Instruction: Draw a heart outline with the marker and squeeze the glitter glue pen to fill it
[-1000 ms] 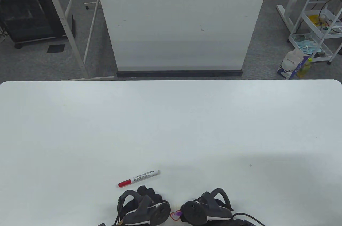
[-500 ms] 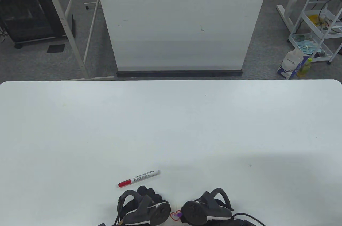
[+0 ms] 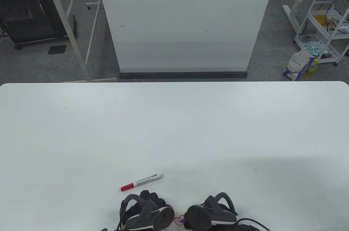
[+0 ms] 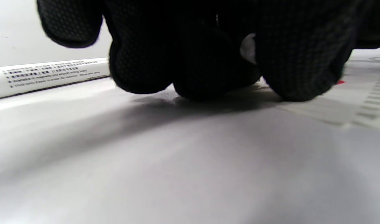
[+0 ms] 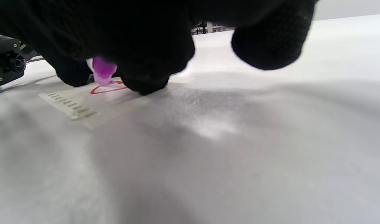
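A red heart outline [image 3: 178, 220] sits on a small paper slip [image 5: 84, 105] at the table's near edge, between my hands. My right hand [image 3: 203, 210] pinches a purple glitter glue pen [image 5: 102, 70], its tip touching the heart [image 5: 109, 89], which shows purple glue inside. My left hand [image 3: 148, 197] rests on the table beside the slip [image 4: 364, 102] with its fingers [image 4: 208, 77] curled under. A small white patch shows between them; I cannot tell what it is. The red-capped white marker [image 3: 141, 182] lies just beyond the left hand, seen also in the left wrist view [image 4: 49, 76].
The white table [image 3: 174, 132] stretches far ahead and to both sides. A whiteboard panel [image 3: 185, 21] stands beyond its far edge. A black cable [image 3: 253, 221] trails from the right hand along the near edge.
My right hand has shifted very slightly with the pen tip over the heart, and a bit more purple shows inside the outline. The left hand and the marker have stayed put.
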{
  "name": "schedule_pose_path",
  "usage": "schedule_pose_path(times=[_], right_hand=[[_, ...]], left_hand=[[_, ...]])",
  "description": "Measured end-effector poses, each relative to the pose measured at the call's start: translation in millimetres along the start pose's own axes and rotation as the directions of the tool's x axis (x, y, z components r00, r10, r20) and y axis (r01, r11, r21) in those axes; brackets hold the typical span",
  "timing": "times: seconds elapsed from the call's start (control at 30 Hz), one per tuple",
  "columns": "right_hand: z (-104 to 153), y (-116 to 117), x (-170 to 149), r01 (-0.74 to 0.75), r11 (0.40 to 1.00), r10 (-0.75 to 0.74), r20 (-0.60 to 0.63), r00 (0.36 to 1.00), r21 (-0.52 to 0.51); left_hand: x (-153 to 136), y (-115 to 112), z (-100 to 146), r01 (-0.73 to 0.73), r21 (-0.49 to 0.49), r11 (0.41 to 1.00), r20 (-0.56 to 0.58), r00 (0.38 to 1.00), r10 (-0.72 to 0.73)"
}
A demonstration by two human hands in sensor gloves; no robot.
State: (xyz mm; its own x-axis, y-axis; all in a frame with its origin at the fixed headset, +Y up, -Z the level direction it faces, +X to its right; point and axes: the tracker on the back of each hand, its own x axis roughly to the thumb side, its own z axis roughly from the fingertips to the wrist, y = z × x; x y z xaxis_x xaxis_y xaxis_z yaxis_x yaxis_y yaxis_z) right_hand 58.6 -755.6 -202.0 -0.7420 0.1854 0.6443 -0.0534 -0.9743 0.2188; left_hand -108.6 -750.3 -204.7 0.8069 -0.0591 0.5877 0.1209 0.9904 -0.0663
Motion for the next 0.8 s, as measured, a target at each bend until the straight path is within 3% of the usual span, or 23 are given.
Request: schedule_pose_path(times=[0.13,0.43,0.6,0.8], right_hand=[[0.2,-0.7,-0.4,-0.017,0.999,0.016,-0.016,1.000,-0.044],[-0.4,0.5,-0.3,-0.001,1.000,0.001,-0.002,1.000,0.006],[-0.1,-0.2,-0.3,-0.035,0.999,0.034,-0.022,0.999,-0.029],[0.3,-1.4,-0.5,-0.009,0.999,0.009,-0.004,1.000,0.030]], left_hand=[[0.0,0.0,-0.1,0.000,0.000,1.000,0.000,1.000,0.000],[0.0,0.0,-0.1,0.000,0.000,1.000,0.000,1.000,0.000],[-0.2,0.1,0.0,0.000,-0.001,1.000,0.000,1.000,0.000],[-0.2,0.2,-0.2,-0.002,-0.001,1.000,0.000,1.000,0.002]])
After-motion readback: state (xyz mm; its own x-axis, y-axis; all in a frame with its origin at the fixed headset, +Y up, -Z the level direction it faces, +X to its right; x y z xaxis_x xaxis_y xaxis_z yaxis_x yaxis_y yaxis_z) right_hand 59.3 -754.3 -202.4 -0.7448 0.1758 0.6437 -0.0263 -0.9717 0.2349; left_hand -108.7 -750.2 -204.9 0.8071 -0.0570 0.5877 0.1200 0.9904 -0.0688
